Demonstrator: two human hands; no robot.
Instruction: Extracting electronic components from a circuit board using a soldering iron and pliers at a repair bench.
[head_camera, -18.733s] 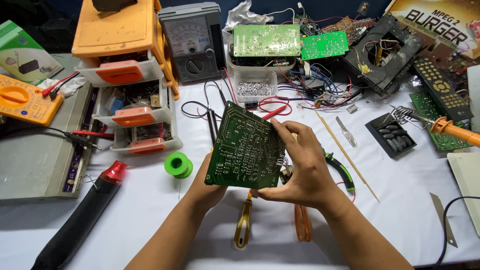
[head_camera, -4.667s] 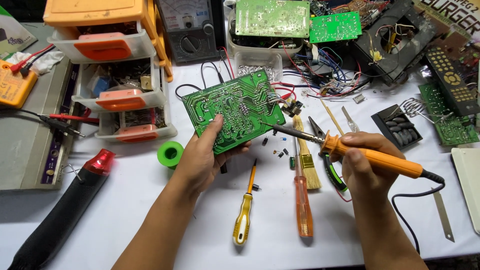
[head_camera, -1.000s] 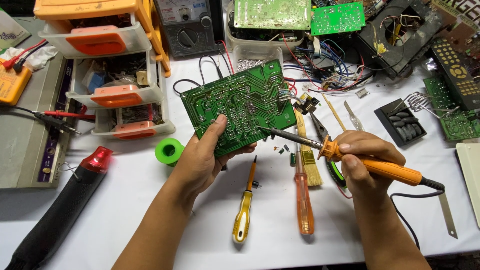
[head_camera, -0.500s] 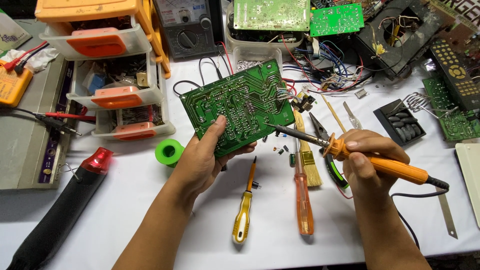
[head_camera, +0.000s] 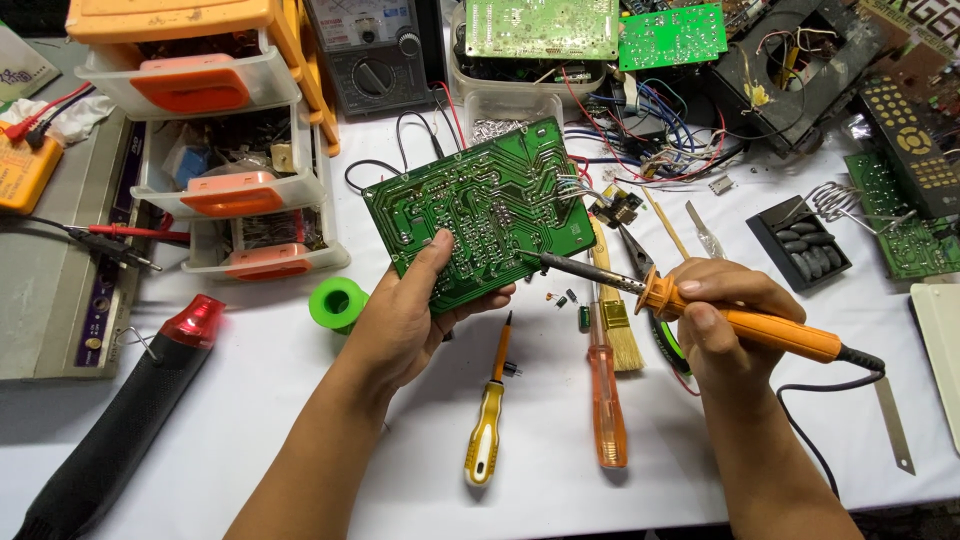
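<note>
- a green circuit board is held solder-side up, tilted above the white table, in front of the orange drawer cabinet; the left hand grips its near edge, thumb pressed on the copper face, fingers closed underneath
- the right hand has its fingers wrapped around the orange soldering iron, the tip resting at the board's lower right area; the step in hand looks like work on a single joint
- the next move likely calls for a steady tip on one pad and a firm hold on the board
- a yellow screwdriver, an orange screwdriver and a brush lie just below the board; a green solder spool sits to its left
- the component side is hidden; whether the tip touches a pad is too small to tell; the iron's cord runs off the table's near edge
</note>
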